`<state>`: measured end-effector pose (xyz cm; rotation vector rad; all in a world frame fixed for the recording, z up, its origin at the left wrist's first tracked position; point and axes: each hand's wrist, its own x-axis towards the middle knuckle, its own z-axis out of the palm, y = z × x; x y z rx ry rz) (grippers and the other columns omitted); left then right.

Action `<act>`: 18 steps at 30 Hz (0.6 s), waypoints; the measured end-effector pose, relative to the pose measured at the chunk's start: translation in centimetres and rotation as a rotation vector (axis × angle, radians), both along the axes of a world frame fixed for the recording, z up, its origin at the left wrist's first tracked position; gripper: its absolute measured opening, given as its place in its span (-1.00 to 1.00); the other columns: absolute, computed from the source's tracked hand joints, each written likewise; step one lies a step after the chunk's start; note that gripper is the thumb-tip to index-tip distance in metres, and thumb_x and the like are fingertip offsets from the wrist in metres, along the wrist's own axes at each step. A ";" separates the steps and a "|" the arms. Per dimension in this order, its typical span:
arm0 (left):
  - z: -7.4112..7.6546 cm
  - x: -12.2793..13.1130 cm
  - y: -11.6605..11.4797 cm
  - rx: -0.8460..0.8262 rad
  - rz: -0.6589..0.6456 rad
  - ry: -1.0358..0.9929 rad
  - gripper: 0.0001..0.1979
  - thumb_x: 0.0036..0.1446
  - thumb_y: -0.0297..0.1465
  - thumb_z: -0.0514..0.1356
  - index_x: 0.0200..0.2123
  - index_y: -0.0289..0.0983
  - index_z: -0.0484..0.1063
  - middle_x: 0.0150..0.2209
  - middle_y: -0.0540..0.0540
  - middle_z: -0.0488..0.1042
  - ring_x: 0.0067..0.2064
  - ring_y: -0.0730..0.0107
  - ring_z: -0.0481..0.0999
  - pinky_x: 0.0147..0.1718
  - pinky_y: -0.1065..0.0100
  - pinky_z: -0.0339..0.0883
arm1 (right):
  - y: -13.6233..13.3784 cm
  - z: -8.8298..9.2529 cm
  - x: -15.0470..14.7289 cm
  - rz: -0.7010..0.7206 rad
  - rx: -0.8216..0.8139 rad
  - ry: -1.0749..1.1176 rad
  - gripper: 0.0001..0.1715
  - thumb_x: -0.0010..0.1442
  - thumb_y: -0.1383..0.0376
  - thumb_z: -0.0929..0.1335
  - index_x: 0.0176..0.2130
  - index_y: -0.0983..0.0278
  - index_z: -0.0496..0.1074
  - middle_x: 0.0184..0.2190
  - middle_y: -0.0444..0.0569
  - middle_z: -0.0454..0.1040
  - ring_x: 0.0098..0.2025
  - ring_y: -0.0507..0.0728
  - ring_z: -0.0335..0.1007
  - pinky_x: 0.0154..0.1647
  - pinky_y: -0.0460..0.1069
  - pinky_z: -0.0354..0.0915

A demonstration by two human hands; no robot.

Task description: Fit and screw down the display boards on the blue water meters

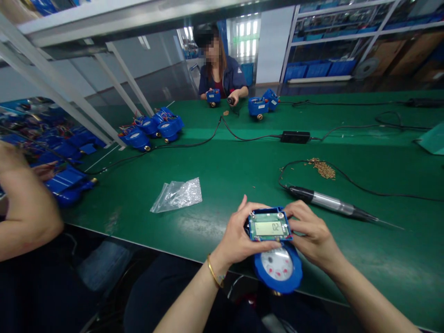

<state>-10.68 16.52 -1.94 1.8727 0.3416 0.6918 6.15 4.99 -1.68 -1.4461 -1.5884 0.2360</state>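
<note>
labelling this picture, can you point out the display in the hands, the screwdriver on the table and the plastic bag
display (268, 228): head view, middle of the screen
screwdriver (329, 202): head view, silver barrel
bag (179, 194): head view, middle of the clear plastic

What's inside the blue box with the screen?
Inside the blue box, a green circuit board carries a small screen; whatever lies beneath the board is covered.

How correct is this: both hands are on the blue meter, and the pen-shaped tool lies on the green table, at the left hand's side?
The side is wrong: the head view shows the pen-shaped tool beside the right hand. That hand and the left hand are on the blue meter, and the tool lies on the green table.
</note>
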 end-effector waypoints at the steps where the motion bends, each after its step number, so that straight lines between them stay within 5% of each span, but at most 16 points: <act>1: 0.0 0.0 0.1 0.024 -0.013 0.013 -0.36 -0.14 -0.09 0.49 0.00 -0.20 0.47 -0.04 -0.13 0.59 0.02 0.10 0.56 0.41 -0.19 -0.26 | 0.0 -0.1 0.1 -0.021 0.010 -0.012 -0.69 0.23 0.32 0.34 -0.53 0.17 0.53 -0.42 0.00 0.49 -0.29 0.18 0.36 -0.29 0.08 0.29; 6: 0.0 0.2 0.4 0.105 0.022 0.070 -0.34 -0.20 -0.04 0.49 -0.01 -0.15 0.51 -0.04 -0.20 0.49 0.07 0.03 0.44 0.19 -0.11 0.24 | -0.6 -0.5 -0.2 -0.120 -0.073 0.103 -0.68 0.24 0.29 0.35 -0.53 0.18 0.54 -0.25 0.03 0.44 -0.15 0.22 0.32 -0.17 0.11 0.28; 11: 0.0 0.9 0.2 0.192 0.061 0.104 -0.38 -0.17 -0.08 0.50 -0.02 -0.12 0.49 -0.13 -0.08 0.57 -0.06 0.12 0.52 0.36 -0.32 -0.29 | -1.1 -0.7 -0.4 -0.179 -0.195 0.261 -0.73 0.24 0.21 0.38 -0.45 0.14 0.62 -0.23 0.04 0.44 -0.11 0.23 0.31 -0.10 0.13 0.27; 18: -0.5 1.1 0.2 0.176 0.078 0.051 -0.40 -0.11 -0.14 0.48 0.01 -0.15 0.47 -0.12 -0.11 0.60 -0.06 0.09 0.59 0.37 -0.36 -0.46 | -1.6 -1.6 -2.0 -0.288 -0.208 0.518 -0.77 0.15 0.26 0.39 -0.50 0.19 0.58 0.18 0.05 0.40 0.22 0.33 0.26 0.25 0.28 0.16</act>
